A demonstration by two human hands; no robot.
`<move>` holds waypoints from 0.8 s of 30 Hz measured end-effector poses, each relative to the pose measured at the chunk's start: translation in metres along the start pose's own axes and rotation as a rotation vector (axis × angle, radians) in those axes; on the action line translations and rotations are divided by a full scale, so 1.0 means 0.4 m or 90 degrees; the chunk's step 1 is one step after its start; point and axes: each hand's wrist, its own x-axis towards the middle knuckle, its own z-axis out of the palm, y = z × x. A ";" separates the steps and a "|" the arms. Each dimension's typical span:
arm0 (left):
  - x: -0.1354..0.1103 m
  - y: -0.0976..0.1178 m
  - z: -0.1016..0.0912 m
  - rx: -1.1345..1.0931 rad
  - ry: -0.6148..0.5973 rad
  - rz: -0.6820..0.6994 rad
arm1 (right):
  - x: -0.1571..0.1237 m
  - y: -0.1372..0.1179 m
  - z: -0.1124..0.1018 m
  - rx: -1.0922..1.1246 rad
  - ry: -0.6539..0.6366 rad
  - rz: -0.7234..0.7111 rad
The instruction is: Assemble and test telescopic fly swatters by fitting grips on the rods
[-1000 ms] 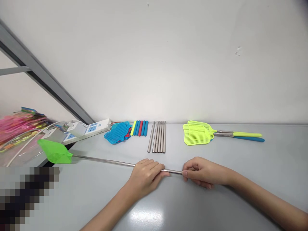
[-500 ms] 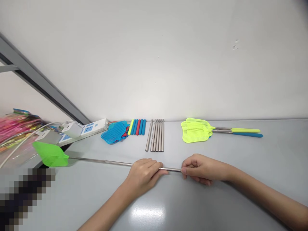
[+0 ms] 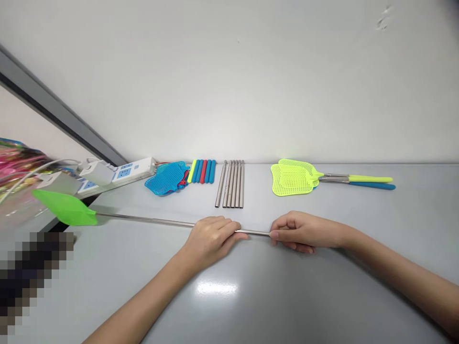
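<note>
A fly swatter with a green head (image 3: pixel 70 209) and a long, drawn-out metal rod (image 3: pixel 143 220) lies crosswise over the table, low above or on its surface. My left hand (image 3: pixel 213 239) is closed round the rod near its right part, thumb underneath. At the rod's bare right end, my right hand (image 3: pixel 297 232) pinches the tip between thumb and fingers; its other fingers are curled. Behind my hands lie several short metal rods (image 3: pixel 233 186) side by side. Left of them is a row of yellow, blue and red handle sleeves (image 3: pixel 202 172).
Blue and red swatter heads (image 3: pixel 167 177) are piled at the back left. Complete swatters with yellow heads (image 3: pixel 292 177) and yellow and blue handles lie at the back right. A power strip (image 3: pixel 134 170) with plugs and cables, and colourful plastic packaging (image 3: pixel 17 165), occupy the left side.
The camera view has tilted, so the table and everything on it appear higher. Both hands keep their hold on the rod, and the green head appears farther left and turned slightly.
</note>
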 end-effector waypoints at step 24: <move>0.020 -0.018 -0.027 0.078 -0.020 0.074 | -0.013 -0.010 -0.008 -0.060 0.010 -0.074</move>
